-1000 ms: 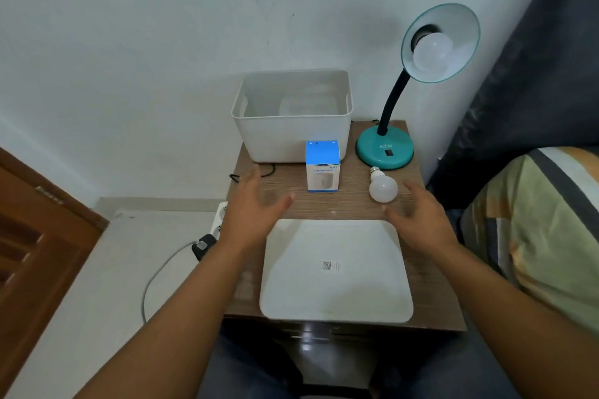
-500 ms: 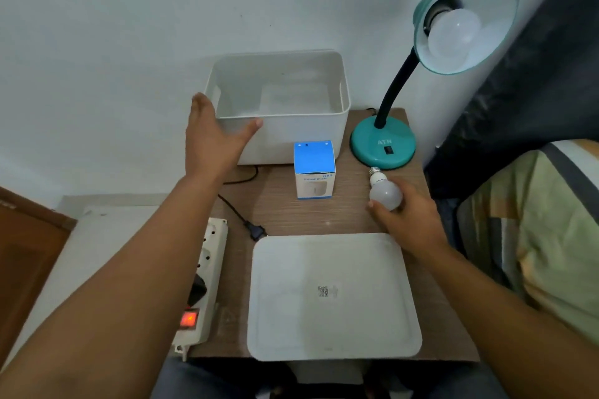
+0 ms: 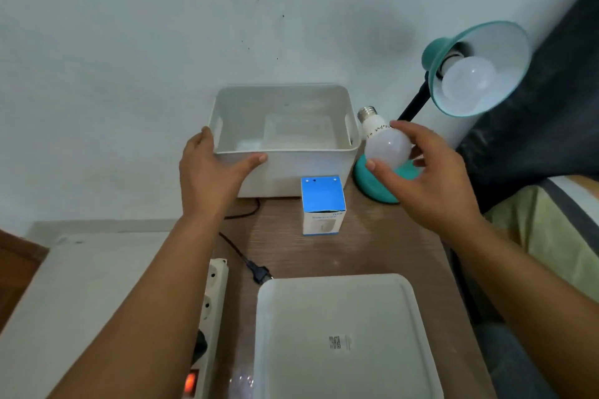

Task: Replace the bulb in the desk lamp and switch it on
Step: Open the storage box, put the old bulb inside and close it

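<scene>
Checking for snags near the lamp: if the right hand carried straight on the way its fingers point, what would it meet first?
Likely the white bin's right wall, since the right hand holding the loose bulb points up-left; depth is unclear.

The right hand [image 3: 434, 178] hides part of the lamp base [image 3: 372, 186], switch included. Lid [image 3: 340, 333] and power strip [image 3: 207, 317], both before the base, are cut by the bottom edge. Box [image 3: 323, 204] print is illegible.

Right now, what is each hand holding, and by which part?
The right hand holds the loose bulb by its round glass end, screw base free. The left hand grips the white bin at its near left rim corner.
</scene>
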The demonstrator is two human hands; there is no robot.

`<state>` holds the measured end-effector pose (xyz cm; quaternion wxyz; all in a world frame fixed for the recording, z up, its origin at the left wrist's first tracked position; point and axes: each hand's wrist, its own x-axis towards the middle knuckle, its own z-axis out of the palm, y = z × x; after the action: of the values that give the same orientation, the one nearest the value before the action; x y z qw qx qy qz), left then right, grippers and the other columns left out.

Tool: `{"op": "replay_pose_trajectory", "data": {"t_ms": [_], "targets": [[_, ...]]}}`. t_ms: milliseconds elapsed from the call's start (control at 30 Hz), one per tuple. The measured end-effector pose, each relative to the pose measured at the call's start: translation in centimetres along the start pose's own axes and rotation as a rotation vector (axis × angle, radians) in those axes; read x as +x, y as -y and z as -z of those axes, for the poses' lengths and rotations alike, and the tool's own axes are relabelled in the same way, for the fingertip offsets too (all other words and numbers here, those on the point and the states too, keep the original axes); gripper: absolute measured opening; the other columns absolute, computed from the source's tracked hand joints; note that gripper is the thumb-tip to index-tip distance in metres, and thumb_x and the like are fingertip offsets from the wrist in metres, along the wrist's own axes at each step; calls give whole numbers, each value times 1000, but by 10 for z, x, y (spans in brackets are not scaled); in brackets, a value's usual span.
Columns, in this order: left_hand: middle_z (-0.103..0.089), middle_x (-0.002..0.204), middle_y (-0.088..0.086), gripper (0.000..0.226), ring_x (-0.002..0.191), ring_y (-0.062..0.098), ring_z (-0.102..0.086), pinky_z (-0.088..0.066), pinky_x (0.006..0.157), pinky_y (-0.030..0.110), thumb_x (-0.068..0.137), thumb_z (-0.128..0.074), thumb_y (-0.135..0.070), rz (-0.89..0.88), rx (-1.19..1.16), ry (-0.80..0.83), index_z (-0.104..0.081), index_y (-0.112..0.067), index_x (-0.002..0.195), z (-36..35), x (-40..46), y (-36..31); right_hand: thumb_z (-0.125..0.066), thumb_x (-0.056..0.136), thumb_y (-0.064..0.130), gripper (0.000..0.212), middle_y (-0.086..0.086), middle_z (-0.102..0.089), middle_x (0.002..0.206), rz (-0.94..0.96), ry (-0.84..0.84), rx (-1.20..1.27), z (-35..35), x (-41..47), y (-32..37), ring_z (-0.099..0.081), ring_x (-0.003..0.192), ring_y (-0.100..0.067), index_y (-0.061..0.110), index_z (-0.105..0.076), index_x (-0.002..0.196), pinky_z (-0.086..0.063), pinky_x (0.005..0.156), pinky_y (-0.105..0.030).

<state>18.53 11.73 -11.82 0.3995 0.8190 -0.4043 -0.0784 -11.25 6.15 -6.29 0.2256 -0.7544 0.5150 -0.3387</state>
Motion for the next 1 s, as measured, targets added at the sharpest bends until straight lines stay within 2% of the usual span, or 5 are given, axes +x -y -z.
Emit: {"op": "replay_pose_trajectory", "data": {"t_ms": [233,400,500,867,1000], "targets": [[-44,153,10,118,140,26,-44,-41,114,42,65,-83,-68,22,-27,1,-36,-8,155,0,-1,-1,-65,71,66,67,9,-64,122,46,162,-267,-52,76,18,-52,116,-26,40,-53,132,-42,95,-48],[-42,156,7,118,142,23,-42,-39,116,39,66,-83,-66,34,-35,8,-33,-9,157,2,-3,-2,-64,72,67,65,3,-64,116,-31,257,-425,-74,98,25,-38,131,-26,45,-50,131,-8,115,-59],[-39,158,5,118,145,22,-39,-36,118,36,68,-82,-66,38,-37,17,-30,-10,158,2,-5,-3,-64,69,67,63,4,-64,116,-70,328,-495,-79,105,23,-38,131,-28,48,-51,128,6,112,-67],[-35,161,4,118,148,21,-34,-32,119,35,69,-81,-66,61,-13,72,-27,-12,159,9,-7,-8,-71,70,58,72,3,-62,123,-162,443,-481,-80,109,29,-50,124,-28,39,-47,134,-1,112,-66],[-31,164,3,118,150,20,-29,-28,120,35,71,-80,-65,34,24,161,-24,-13,160,22,-7,-5,-59,81,61,70,2,-55,136,-29,267,-456,-68,95,40,-46,130,-27,35,-39,143,-11,115,-61]]}}
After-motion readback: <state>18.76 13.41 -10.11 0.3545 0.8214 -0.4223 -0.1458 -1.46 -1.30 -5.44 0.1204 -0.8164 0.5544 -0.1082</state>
